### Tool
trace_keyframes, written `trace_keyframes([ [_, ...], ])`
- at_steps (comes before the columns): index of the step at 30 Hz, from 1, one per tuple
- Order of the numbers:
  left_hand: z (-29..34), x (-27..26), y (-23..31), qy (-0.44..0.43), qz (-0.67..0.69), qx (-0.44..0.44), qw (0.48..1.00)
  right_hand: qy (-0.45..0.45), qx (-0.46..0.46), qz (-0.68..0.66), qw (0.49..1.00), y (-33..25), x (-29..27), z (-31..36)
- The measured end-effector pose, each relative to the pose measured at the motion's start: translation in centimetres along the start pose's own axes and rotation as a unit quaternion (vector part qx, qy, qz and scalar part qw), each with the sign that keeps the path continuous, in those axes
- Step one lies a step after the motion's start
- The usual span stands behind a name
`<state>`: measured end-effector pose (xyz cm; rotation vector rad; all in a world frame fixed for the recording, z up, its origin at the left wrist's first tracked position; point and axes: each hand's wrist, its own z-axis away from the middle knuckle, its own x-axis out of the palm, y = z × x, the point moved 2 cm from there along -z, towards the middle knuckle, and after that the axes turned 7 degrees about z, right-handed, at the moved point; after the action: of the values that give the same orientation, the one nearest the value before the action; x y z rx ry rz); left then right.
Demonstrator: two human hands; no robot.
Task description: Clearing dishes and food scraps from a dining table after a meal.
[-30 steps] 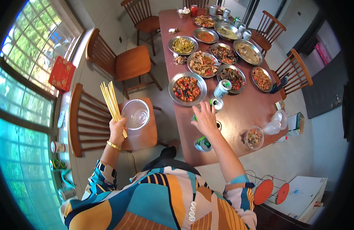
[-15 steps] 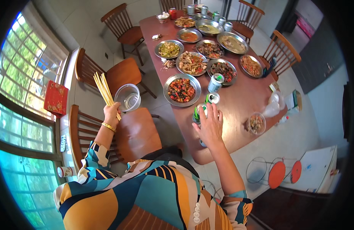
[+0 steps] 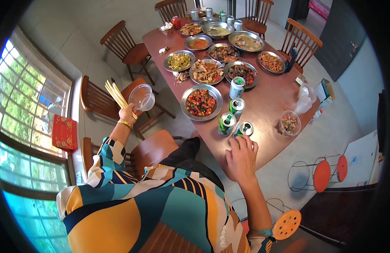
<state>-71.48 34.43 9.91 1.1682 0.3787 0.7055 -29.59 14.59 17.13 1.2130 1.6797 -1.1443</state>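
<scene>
My left hand (image 3: 127, 113), off the table's left side, is closed round a bundle of light wooden chopsticks (image 3: 116, 94) and the rim of a clear plastic bowl (image 3: 142, 98). Low over the table's near end is my right hand (image 3: 242, 157), thumb apart from the fingers. Its fingertips reach the near side of a green-and-silver drink can (image 3: 245, 127) and hide its lower part; they do not look wrapped round it. Close by stand another green can (image 3: 227, 124), a third can (image 3: 237, 105) and a pale blue-white can (image 3: 237, 87), all upright.
On the reddish-brown table (image 3: 264, 126) are several metal plates of food, the nearest a plate of dark and red pieces (image 3: 201, 102). At right stand a clear cup of scraps (image 3: 290, 123) and stacked plastic cups (image 3: 303, 101). Chairs (image 3: 155, 147) and an orange stool (image 3: 287, 224) surround it.
My right hand has moved down toward me, off the cans' tops, and the nearest can now shows beyond its fingers. My left hand keeps the chopsticks and bowl. The view has shifted.
</scene>
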Motion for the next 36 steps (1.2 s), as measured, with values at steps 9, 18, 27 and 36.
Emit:
trace_keyframes([
  [9,-17.0,6.5,-0.7,0.017,-0.032,0.032,0.999,-0.040,0.058,-0.075,0.995,-3.7,6.5,-12.1],
  [18,-28.7,10.3,0.6,-0.004,-0.061,0.024,0.998,-0.071,0.183,-0.279,0.940,-7.6,14.5,-26.4],
  [27,-28.9,9.0,0.6,-0.005,-0.062,-0.036,0.997,-0.115,0.428,-0.656,0.611,-9.1,25.3,-36.3],
  [36,-24.5,6.9,2.9,0.004,-0.044,-0.009,0.999,-0.086,0.504,-0.655,0.556,-8.3,29.3,-41.0],
])
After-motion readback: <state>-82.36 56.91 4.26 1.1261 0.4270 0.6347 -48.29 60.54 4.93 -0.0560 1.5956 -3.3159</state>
